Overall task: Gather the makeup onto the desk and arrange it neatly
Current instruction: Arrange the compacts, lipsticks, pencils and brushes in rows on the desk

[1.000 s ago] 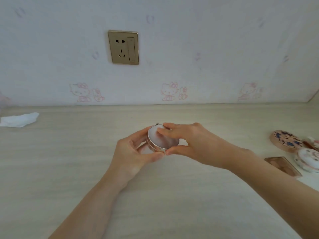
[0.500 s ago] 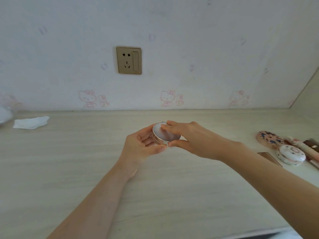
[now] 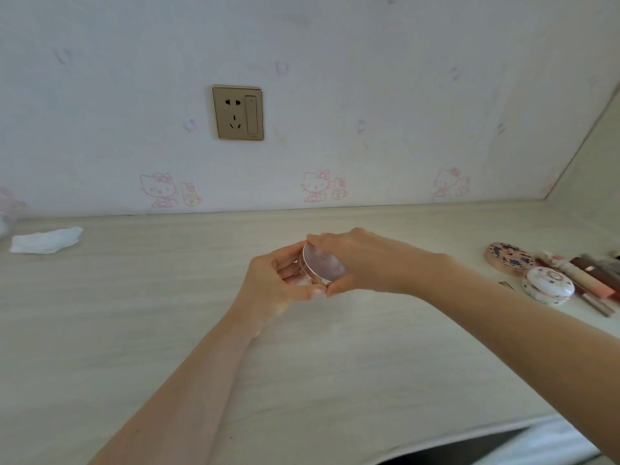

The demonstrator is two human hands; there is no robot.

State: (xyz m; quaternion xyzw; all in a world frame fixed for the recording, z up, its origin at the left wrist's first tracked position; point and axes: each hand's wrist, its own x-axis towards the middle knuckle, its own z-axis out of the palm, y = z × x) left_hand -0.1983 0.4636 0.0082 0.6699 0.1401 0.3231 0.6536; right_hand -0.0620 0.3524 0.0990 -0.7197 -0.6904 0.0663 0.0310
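A round pink compact (image 3: 321,266) with a gold rim is held tilted above the middle of the pale wooden desk (image 3: 134,313). My left hand (image 3: 278,280) cups it from the left and below. My right hand (image 3: 362,260) grips it from the right, fingers over its top edge and thumb under it. At the desk's right end lie more makeup pieces: a round patterned compact (image 3: 506,258), a white floral compact (image 3: 548,283) and several lipstick-like tubes (image 3: 590,280).
A crumpled white tissue (image 3: 45,240) lies at the far left of the desk. A gold wall socket (image 3: 238,112) sits on the wallpapered wall behind. The desk's front edge (image 3: 436,437) curves at the bottom right.
The view has tilted up and shifted, showing more of the right-hand makeup. Both hands keep hold of the pink compact, now tilted more on its edge.
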